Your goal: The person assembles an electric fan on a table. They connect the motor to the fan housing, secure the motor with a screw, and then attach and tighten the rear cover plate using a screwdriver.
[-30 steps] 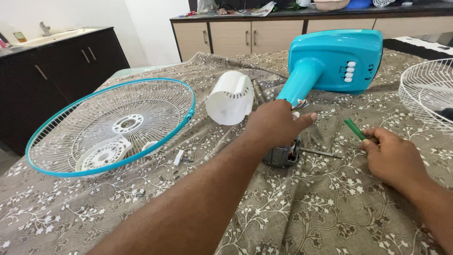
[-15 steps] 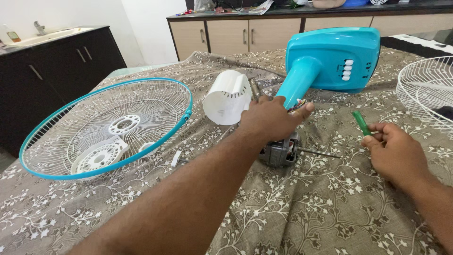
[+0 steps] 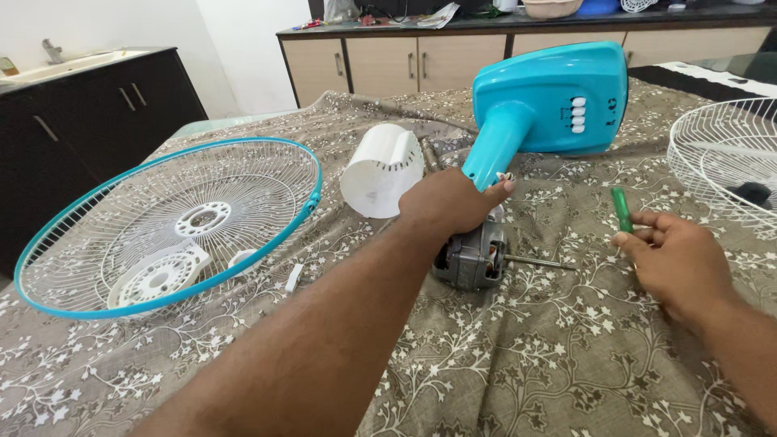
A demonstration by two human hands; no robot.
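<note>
left hand [image 3: 449, 202] hides motor [image 3: 469, 255] top; right hand [image 3: 676, 259] pinches screwdriver [image 3: 622, 209].

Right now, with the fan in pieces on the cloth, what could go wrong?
The left hand rests on the motor by the loose wires at the end of the blue stand; a tug might strain them. The small white part lies loose on the patterned cloth and could get lost. The right hand holds a green screwdriver near the motor's thin shaft, which could be knocked.
</note>
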